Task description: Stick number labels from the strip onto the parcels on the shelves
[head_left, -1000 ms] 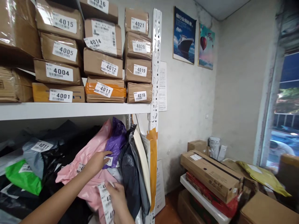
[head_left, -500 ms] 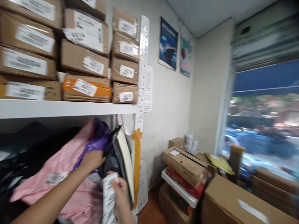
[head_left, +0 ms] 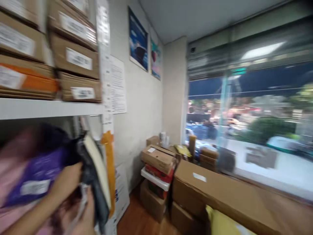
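Observation:
On the lower shelf, my left hand (head_left: 70, 178) reaches among the soft parcels, between a purple plastic mailing bag (head_left: 40, 179) and the dark mailing bags (head_left: 91, 176). Its fingers are blurred and partly hidden, so I cannot tell whether they grip a bag. Just below it, my right hand (head_left: 88, 212) is closed on a strip of white labels (head_left: 80, 205), now seen nearly edge-on. The purple bag carries a white label and lies against a pink bag (head_left: 12, 163). A cream-coloured parcel (head_left: 97, 166) stands upright beside the dark bags.
Labelled cardboard boxes (head_left: 79, 62) stack on the upper shelf (head_left: 49, 109). Orange tape (head_left: 109, 169) wraps the shelf post. Boxes (head_left: 156, 158) pile up by the wall, with a long carton (head_left: 220, 186) under the window and a yellow padded bag (head_left: 225, 223) in front.
The view has swung right, bringing more of the window and long carton in. The purple bag shows more fully with its label. The label strip has turned from facing me to edge-on.

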